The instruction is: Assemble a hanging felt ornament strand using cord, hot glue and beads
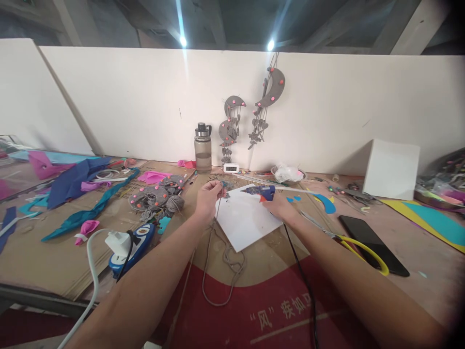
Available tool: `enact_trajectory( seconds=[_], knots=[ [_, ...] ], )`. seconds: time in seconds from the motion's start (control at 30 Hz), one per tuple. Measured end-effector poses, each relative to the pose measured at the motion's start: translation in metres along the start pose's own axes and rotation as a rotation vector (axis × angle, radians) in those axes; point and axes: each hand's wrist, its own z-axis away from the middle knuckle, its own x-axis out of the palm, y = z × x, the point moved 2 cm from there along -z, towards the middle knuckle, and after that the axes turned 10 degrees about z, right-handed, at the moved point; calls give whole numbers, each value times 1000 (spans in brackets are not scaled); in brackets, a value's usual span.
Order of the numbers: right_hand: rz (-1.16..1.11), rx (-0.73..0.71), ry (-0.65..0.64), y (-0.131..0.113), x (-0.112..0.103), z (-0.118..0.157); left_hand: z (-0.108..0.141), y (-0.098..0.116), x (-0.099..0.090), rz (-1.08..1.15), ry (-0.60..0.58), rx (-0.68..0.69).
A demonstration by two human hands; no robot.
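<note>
My right hand point(276, 205) is wrapped round a blue glue gun point(264, 192), its nozzle pointing left above a white sheet point(250, 220). A black cable point(298, 261) trails from it toward me. Left of the nozzle, my left hand point(210, 198) is closed in a pinch on a grey cord point(218, 209), which hangs down. A small greyish piece shows at the fingertips, too small to make out. The slack cord loops over the cardboard below the sheet.
Yellow-handled scissors point(358, 247) and a black phone point(376, 245) lie at right. A water bottle point(202, 149) and small digital clock point(231, 168) stand behind. At left are a grey felt bundle point(156, 196) and a blue power strip point(134, 249). Grey moon hangings point(275, 89) hang on the white panel.
</note>
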Motion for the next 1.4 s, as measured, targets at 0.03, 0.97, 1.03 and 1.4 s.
enact_trajectory(
  seconds=[0.03, 0.97, 1.03, 1.4],
  knots=[
    [-48, -2, 24, -3, -1, 3, 0, 0, 0, -1, 4, -4],
    [-208, -467, 192, -59, 0, 60, 6, 1, 6, 86, 42, -94],
    [-194, -460, 185, -59, 1, 60, 6, 1, 6, 83, 46, -85],
    [-183, -441, 205, -59, 1, 60, 5, -3, 4, -74, 32, 19]
  ],
)
